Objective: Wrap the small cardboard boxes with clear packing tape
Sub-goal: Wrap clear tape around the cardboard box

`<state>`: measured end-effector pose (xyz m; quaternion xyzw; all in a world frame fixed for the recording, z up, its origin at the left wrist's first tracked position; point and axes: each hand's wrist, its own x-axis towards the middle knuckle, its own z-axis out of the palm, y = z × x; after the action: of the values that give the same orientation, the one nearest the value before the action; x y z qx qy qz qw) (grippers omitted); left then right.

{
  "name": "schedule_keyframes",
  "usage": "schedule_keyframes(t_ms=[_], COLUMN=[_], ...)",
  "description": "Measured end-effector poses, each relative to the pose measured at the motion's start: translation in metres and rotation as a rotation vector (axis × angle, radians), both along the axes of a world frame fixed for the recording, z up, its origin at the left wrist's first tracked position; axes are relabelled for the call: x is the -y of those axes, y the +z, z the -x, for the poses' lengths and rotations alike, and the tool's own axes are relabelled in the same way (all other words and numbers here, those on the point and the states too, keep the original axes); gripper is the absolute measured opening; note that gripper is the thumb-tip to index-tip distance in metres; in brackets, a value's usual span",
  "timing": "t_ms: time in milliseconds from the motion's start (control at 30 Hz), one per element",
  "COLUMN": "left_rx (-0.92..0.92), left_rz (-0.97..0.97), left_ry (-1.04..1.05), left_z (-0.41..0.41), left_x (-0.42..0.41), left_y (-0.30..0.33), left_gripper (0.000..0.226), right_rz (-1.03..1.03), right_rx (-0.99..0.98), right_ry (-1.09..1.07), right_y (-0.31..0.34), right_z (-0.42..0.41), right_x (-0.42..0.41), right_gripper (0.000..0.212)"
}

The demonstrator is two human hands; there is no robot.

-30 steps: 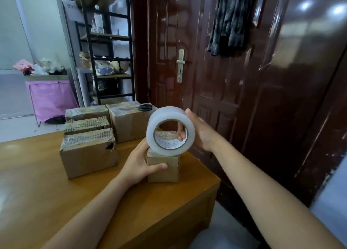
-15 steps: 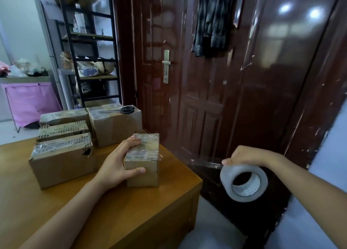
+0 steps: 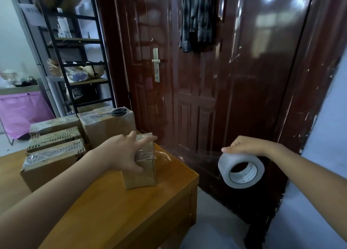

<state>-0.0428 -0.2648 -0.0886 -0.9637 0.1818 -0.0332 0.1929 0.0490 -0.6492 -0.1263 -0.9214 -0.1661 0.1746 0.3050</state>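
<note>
A small cardboard box [image 3: 141, 175] stands near the right corner of the wooden table [image 3: 116, 211], with clear tape across its top and side. My left hand [image 3: 122, 153] lies over the box, fingers stretched along its top and thumb against its front. My right hand [image 3: 244, 145] grips a roll of clear packing tape [image 3: 241, 170] out past the table's right edge. A stretched strip of tape [image 3: 187, 155] runs from the box to the roll.
Several larger taped boxes [image 3: 52, 154] sit at the table's back left, and black scissors [image 3: 117, 112] lie on the tallest one [image 3: 107, 126]. A dark red door [image 3: 197, 79] stands close behind. A black shelf rack [image 3: 75, 60] is at the left.
My right hand pulled the roll off the box's top, down and right past the table edge, drawing tape out. My left hand shifted from gripping the box's side to lying over its top.
</note>
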Motion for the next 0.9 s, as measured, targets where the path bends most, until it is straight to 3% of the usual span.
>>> schedule_keyframes(t_ms=[167,333,467,733,900], left_rx=[-0.003,0.074,0.118,0.226,0.395], left_rz=[-0.071,0.026,0.4,0.874,0.724], left_ry=[0.048,0.013,-0.016,-0.014,-0.028], left_z=[-0.005,-0.01,-0.004,0.026,0.034], left_x=[0.019,0.011,-0.011,-0.033,-0.048], left_y=[-0.005,0.002,-0.009,-0.063,-0.082], left_gripper=[0.12,0.099,0.127,0.117,0.098], right_rz=[-0.03,-0.033,-0.065,0.074,0.187], right_rx=[0.038,0.083,0.117,0.14,0.165], right_ry=[-0.053,-0.068,-0.044,0.032,0.067], right_y=[0.008,0.029,0.05,0.054,0.04], right_z=[0.006,0.007,0.005,0.011,0.013], right_x=[0.005,0.006,-0.006,-0.058,-0.088], right_gripper=[0.059,0.058,0.056,0.059,0.059])
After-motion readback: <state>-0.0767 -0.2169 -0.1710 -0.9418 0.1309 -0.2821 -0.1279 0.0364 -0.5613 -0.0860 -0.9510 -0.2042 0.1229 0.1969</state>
